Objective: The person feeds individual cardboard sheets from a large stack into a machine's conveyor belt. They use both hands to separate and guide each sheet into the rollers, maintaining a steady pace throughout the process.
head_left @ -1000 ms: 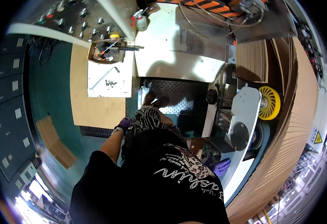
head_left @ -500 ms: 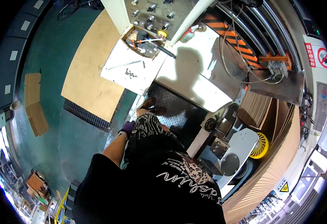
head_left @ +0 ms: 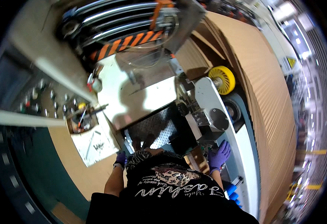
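My right hand (head_left: 219, 156), in a purple glove, has its fingers stretched out over the inner edge of a pale machine side panel (head_left: 242, 160). Nothing shows in its grasp; whether it rests on the panel I cannot tell. Just ahead of it sit a round grey disc cover (head_left: 219, 119) and a metal block with knobs (head_left: 200, 118). My left hand (head_left: 121, 159), also purple-gloved, hangs beside my thigh near the corner of a white tabletop (head_left: 90, 151). Its fingers are too small and foreshortened to read.
Tall stacked cardboard sheets (head_left: 260, 89) stand along the right, beside a yellow ribbed wheel (head_left: 223, 80). Ahead lie a white machine surface (head_left: 156, 94) and rollers behind an orange-and-black striped guard (head_left: 130, 42). A tool box (head_left: 82, 121) sits at left; blue handles (head_left: 233, 194) are low right.
My view and body have turned right toward the machine and cardboard. My right hand has come into view over the side panel; my left hand still hangs by my thigh.
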Motion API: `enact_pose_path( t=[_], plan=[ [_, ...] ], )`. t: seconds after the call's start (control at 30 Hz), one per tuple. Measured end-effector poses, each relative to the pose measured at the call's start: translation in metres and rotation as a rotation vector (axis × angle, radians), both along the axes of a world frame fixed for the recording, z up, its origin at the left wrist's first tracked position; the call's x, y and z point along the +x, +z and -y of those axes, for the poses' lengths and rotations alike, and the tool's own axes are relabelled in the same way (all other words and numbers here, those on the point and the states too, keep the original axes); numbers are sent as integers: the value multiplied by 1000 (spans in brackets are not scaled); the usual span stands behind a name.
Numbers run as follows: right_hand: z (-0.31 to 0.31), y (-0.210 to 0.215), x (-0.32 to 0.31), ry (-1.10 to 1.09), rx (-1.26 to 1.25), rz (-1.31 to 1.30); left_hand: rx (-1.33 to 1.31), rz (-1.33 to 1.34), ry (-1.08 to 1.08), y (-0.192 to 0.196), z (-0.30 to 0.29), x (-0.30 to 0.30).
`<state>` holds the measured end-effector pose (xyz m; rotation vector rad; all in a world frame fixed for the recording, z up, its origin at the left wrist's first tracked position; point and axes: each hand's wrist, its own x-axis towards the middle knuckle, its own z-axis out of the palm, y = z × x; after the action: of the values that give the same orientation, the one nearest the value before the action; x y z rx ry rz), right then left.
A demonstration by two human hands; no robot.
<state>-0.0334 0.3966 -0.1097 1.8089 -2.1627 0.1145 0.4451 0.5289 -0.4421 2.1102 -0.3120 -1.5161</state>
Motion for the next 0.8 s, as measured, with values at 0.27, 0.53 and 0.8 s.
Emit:
enact_pose_path(
  t=[0.27,0.53,0.8],
  plan=[
    [-1,15,20,-138,-58,114,-73,-283,-195,26,130,11],
    [3,1,22,-221,-148,146,-511,439,-1536,75,208,-25],
    [4,3,23,-248,-194,212,-286,309,-1459,84,239,-8]
  ],
)
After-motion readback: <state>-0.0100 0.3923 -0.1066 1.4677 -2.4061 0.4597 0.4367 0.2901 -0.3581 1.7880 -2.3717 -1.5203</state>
